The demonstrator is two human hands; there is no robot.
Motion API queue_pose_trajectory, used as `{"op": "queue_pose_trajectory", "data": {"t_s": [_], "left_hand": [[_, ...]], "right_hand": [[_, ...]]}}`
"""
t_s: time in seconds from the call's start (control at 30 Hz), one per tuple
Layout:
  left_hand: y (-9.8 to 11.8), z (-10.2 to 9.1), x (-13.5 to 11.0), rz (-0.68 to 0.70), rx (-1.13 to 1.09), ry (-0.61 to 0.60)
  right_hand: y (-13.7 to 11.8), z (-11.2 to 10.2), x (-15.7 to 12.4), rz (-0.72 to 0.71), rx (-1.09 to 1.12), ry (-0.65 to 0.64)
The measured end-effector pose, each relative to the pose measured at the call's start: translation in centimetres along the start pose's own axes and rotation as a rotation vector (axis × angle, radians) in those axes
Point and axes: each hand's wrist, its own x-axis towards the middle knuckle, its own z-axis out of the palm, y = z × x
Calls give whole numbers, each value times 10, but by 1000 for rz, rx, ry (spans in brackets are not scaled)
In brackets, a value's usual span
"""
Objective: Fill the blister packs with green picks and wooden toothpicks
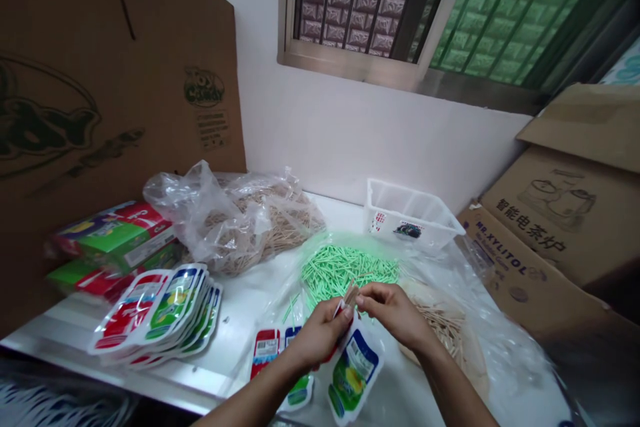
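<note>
My left hand (323,333) is closed on a printed candy pack (354,373), which has a green and blue label and red showing by the thumb. A small bunch of thin brown sticks (351,295) juts up at the top of the pack, between both hands. With fingertips pinched together, my right hand (393,310) is at those sticks; the exact grip is partly hidden. Another red and green pack (266,349) lies on the table behind my left forearm. Green sticks (345,267) are heaped just beyond my hands, and more brown sticks (445,330) lie in plastic at the right.
Stacked packs (173,310) sit on the left, beside colourful boxes (127,233). A clear bag of brown sticks (250,220) and a white basket (410,217) stand along the wall. Cardboard boxes rise at the left (165,27) and right (560,193).
</note>
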Motion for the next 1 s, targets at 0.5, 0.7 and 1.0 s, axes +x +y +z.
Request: {"op": "queue_pose_trajectory", "data": {"t_s": [0.5, 0.7, 1.0], "left_hand": [[-3, 7, -3, -5, -175, 55], [-1, 9, -3, 23, -164, 42], [0, 11, -7, -56, -259, 45]], "right_hand": [[-4, 11, -17, -28, -58, 120], [-5, 18, -15, -18, 11, 179], [-3, 20, -18, -19, -115, 224]]}}
